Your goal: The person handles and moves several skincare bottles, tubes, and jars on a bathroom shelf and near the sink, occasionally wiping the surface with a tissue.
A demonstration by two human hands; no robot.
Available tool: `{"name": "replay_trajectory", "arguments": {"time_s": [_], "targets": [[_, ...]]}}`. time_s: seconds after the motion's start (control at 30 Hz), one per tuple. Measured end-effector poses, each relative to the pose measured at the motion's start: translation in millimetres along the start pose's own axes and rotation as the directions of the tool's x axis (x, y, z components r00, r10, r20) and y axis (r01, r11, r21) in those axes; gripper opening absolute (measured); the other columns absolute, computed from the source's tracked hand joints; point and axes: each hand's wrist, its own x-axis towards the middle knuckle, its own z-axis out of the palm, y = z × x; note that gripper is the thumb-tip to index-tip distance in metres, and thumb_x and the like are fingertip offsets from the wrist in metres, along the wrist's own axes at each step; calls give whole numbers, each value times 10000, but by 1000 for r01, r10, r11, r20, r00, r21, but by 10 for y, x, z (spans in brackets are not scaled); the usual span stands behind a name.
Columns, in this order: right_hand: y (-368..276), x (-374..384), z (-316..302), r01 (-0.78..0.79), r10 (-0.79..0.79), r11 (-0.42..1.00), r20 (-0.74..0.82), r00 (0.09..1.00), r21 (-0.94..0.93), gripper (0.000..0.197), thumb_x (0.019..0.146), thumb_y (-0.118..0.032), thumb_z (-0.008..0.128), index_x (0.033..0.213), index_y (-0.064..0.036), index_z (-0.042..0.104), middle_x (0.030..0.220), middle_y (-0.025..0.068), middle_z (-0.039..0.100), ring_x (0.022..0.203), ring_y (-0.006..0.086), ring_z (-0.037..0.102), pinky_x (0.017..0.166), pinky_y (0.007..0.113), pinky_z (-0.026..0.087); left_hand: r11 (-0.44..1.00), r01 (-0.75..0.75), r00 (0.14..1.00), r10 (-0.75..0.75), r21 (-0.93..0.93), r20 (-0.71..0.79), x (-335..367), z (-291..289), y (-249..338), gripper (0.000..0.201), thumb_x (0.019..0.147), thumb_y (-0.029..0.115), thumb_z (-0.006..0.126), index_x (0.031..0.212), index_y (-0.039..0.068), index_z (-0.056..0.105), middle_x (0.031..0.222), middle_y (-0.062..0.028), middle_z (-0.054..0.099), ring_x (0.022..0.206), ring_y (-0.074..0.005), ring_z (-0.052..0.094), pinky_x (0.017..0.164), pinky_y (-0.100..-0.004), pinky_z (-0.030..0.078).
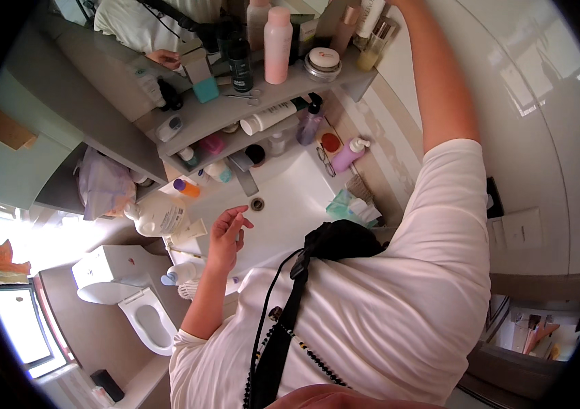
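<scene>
My left hand (227, 235) hovers over the near left part of the white sink (290, 198), its fingers loosely bent and apart, holding nothing. My right arm stretches up to the top edge of the view, where only a sliver of my right hand (399, 2) shows. Its fingers are cut off. Nearest to it, on the upper shelf's right end, are a tilted white tube (370, 19) and a clear bottle of yellowish liquid (374, 46). Whether the hand grips the tube is hidden. Farther left stand a pink spray can (277, 48) and a round jar (323, 63).
Small scissors (243, 96) and a dark bottle (240, 67) sit on the grey shelf (218, 112). Around the sink are a tap (243, 174), a purple pump bottle (349, 155), glasses (325, 162), a green wipes pack (346, 206) and a large cream bottle (160, 215). A toilet (147, 317) is at left.
</scene>
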Motion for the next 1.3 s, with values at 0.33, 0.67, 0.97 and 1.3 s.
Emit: {"name": "replay_trajectory", "arguments": {"time_s": [0.33, 0.67, 0.97, 1.3], "targets": [[109, 29, -325, -84, 73, 980, 68, 995, 181, 305, 731, -255, 756, 767, 41, 692, 673, 193, 657, 596, 306, 653, 562, 407, 524, 1000, -10, 1000, 10, 15, -5, 39, 0, 26, 265, 975, 195, 514, 1173, 23, 554, 808, -30, 588, 450, -12, 328, 377, -160, 218], [97, -123, -529, -112, 108, 840, 39, 993, 531, 228, 813, -159, 700, 795, 67, 676, 595, 150, 639, 486, 205, 633, 456, 338, 514, 1000, -11, 1000, 11, 15, 25, 49, -1, 10, 260, 978, 200, 514, 1170, 29, 560, 802, -35, 596, 455, -1, 329, 376, -154, 232], [83, -93, -595, -165, 157, 767, 67, 985, 620, 210, 833, -140, 677, 806, 68, 666, 629, 149, 650, 493, 210, 642, 460, 318, 521, 1000, -13, 1000, 13, 13, 16, 72, 1, 25, 257, 979, 196, 513, 1165, 25, 561, 799, -41, 596, 446, -4, 322, 376, -159, 231], [-54, -297, -1158, -36, 207, 708, -159, 965, 705, 201, 844, -160, 668, 816, 39, 672, 661, 113, 653, 524, 163, 623, 480, 289, 507, 999, 33, 999, -33, 21, 1, 80, 40, 68, 236, 979, 186, 509, 1155, 44, 575, 796, -40, 597, 455, -6, 326, 383, -161, 229]]}}
